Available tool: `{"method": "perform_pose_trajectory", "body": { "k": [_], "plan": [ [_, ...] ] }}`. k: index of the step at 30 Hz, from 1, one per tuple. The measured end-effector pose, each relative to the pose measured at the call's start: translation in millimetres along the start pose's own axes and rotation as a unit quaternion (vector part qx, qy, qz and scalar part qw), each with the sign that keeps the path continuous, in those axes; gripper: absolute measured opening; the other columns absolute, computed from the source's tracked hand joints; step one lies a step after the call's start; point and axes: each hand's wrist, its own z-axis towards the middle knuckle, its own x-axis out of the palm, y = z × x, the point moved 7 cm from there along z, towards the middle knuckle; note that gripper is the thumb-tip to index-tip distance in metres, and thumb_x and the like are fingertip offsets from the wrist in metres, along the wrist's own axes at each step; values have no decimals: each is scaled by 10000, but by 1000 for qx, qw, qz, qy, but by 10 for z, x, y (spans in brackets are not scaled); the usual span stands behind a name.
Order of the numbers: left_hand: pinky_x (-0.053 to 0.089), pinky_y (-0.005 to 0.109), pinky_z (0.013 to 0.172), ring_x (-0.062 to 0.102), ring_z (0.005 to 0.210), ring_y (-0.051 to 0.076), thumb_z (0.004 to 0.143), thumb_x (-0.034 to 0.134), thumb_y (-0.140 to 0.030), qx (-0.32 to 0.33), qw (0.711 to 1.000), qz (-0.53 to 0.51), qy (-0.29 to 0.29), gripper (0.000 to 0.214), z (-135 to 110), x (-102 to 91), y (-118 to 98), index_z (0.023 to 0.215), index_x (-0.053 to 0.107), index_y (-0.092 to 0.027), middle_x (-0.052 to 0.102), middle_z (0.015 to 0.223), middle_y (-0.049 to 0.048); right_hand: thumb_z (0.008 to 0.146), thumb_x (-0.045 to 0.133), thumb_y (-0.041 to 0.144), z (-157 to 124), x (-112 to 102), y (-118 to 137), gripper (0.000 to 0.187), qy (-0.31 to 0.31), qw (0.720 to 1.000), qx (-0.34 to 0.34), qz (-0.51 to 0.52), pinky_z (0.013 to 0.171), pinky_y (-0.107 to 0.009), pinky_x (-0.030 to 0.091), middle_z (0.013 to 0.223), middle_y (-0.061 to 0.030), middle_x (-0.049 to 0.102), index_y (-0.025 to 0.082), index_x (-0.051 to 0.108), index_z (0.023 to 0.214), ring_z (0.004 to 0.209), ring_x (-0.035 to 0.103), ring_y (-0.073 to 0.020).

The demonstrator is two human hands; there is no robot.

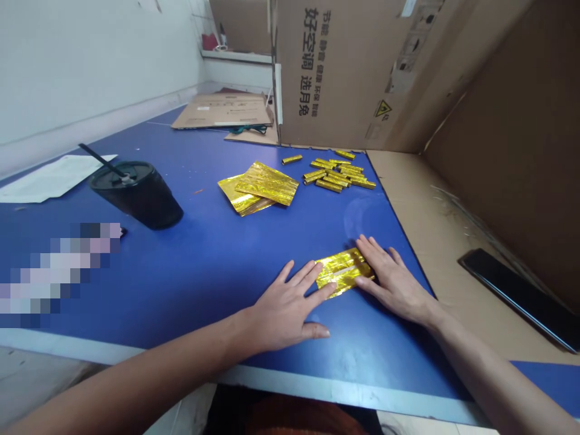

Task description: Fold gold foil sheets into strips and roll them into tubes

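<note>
I have the left hand (285, 308) palm down, fingers spread apart, tips resting on the left end of a gold sheet (342, 272); nothing gripped. Right hand (399, 287) also palm down, fingers on the sheet's right end, thumb out to the side near its close edge, not clamped. Sheet lies flat on the blue surface (203, 272) between my hands, pale strip along its middle. Clock directions from that sheet: small gold rolls (336, 180) heaped at 12, one lone roll (292, 159) just left of them at 11. Overlapping gold sheets in a stack (269, 183) at 10 to 11. Black cup (151, 196) with a straw (97, 158) at 10, white paper (49, 175) beyond it. Flat cardboard (217, 112) at 11, farther back. Big printed cardboard box (344, 78) upright at 12, behind the rolls. Black slab (516, 296), phone-like, at 3 on brown cardboard (453, 266). Blurred patch at 9, contents unreadable.
</note>
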Motion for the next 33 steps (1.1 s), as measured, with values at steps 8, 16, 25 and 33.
{"method": "perform_pose_trajectory", "body": {
  "k": [8,16,25,33],
  "plan": [
    [121,490,1026,165,1314,269,790,333,-641,13,1000,-8,15,666,24,-42,61,1337,281,-264,213,1426,120,903,202,425,106,136,-24,505,37,997,36,-58,1004,-566,171,1440,-62,210,230,255,1365,1315,132,-244],
    [94,448,1051,157,1319,216,866,274,-546,10,997,-68,46,614,142,-114,259,1363,213,-192,266,1413,53,850,270,530,-361,142,301,633,-21,990,92,-108,951,-582,278,1384,-156,313,118,367,1320,1272,245,-332],
    [192,452,1029,190,1311,209,895,345,-257,-6,999,-46,15,355,246,-88,355,1236,442,-270,325,1390,22,866,348,436,-379,-219,739,461,-18,998,-39,-50,981,-566,267,1307,-86,449,216,456,1256,1217,379,-266],
    [215,421,1032,237,1292,216,855,450,-369,-42,998,-38,-16,456,237,-130,390,1261,374,-176,355,1367,85,878,352,392,16,56,722,520,71,992,-106,22,1017,-571,167,1370,-102,350,170,299,1345,1276,269,-242]
  ]
}}
